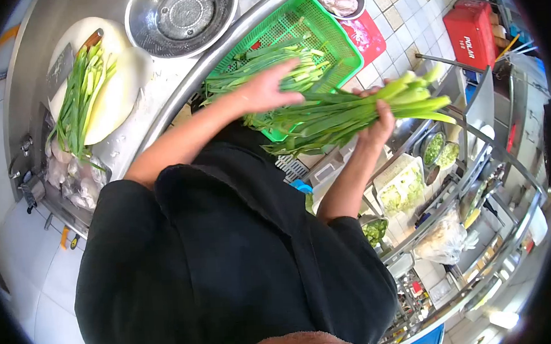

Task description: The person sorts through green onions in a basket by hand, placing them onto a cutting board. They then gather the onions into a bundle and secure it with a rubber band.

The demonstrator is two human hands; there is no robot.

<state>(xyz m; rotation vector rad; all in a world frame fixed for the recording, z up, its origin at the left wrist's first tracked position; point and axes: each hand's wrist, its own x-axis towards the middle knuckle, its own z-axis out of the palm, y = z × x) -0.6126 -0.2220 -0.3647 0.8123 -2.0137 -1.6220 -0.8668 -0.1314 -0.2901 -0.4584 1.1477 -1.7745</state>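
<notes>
A steel counter (187, 91) runs along the left of the green basket (338, 35). Nearest, the right hand (376, 123) grasps a bundle (328, 114) of long greens by the pale stems, its leaves lying over the basket's near right edge. The left hand (268, 88) is open above the basket's loose greens (269, 53); I cannot tell whether it touches them. The step looks like gathering or sorting stalks; the next move seems to call for the stems kept firmly together and leaves supported. Left of the basket, a cleaver (62, 70) and more greens lie on a round board (123, 86); a colander (186, 15) sits beyond. Right of it stand trays of cut vegetables (403, 187); farther off, a red box (469, 34).
</notes>
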